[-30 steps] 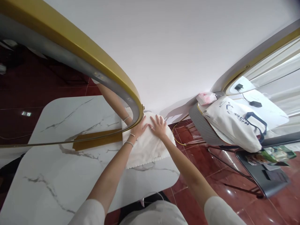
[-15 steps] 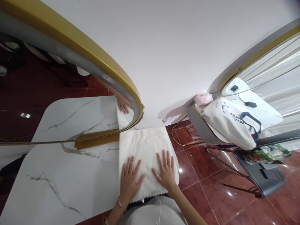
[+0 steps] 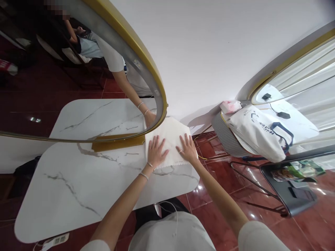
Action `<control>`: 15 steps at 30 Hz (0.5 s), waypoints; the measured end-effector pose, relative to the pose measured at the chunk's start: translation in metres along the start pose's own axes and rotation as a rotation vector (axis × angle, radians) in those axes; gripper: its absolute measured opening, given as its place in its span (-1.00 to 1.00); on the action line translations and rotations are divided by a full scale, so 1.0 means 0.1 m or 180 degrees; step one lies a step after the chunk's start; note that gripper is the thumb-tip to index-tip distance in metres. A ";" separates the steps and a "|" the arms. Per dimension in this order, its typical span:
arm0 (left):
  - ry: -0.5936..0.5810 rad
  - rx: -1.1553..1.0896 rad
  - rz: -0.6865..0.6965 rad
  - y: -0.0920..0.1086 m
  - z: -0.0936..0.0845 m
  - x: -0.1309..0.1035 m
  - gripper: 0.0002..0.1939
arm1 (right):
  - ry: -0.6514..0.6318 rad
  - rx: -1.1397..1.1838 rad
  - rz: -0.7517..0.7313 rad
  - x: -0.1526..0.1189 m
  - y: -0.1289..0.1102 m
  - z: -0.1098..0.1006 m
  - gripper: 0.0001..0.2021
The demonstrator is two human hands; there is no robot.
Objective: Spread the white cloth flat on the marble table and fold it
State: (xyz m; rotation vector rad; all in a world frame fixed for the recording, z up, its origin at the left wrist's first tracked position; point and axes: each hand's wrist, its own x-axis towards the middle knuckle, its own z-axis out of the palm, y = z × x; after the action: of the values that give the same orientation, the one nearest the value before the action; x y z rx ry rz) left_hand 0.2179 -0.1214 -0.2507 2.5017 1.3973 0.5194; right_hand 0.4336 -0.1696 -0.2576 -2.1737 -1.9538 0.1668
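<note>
Your left hand (image 3: 156,152) and right hand (image 3: 188,150) lay flat and splayed, on a white scallop-edged cloth (image 3: 171,136), far edge somewhat unclear, atop a grey-veined white tabletop (image 3: 86,184)

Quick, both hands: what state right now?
Left hand: open, palm down on the white cloth, gripping nothing.
Right hand: open, palm down on the same cloth, gripping nothing.
</note>
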 end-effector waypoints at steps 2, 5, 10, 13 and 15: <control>-0.0002 0.0003 0.0077 0.04 -0.04 -0.19 -0.38 | 0.0093 -0.0024 -0.0040 -0.28 -0.04 0.01 -0.34; -0.0031 0.0057 0.0171 0.11 -0.13 -0.66 -0.38 | 0.0232 -0.0053 -0.0142 -0.80 -0.18 0.03 -0.32; -0.0068 0.0312 0.0110 0.14 -0.28 -1.46 -0.35 | 0.0276 0.0021 -0.0297 -1.55 -0.51 0.06 -0.26; -0.0092 0.0464 0.0107 0.14 -0.36 -1.77 -0.35 | 0.0259 0.0072 -0.0433 -1.81 -0.60 0.09 -0.24; -0.0121 0.0464 0.0118 0.17 -0.38 -1.87 -0.35 | 0.0303 0.0110 -0.0517 -1.86 -0.59 0.10 -0.23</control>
State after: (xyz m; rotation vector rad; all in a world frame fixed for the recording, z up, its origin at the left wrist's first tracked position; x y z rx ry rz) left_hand 0.1250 -0.2889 -0.2457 2.6412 1.4250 0.3878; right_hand 0.3534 -0.3479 -0.2647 -1.9535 -2.0463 0.0691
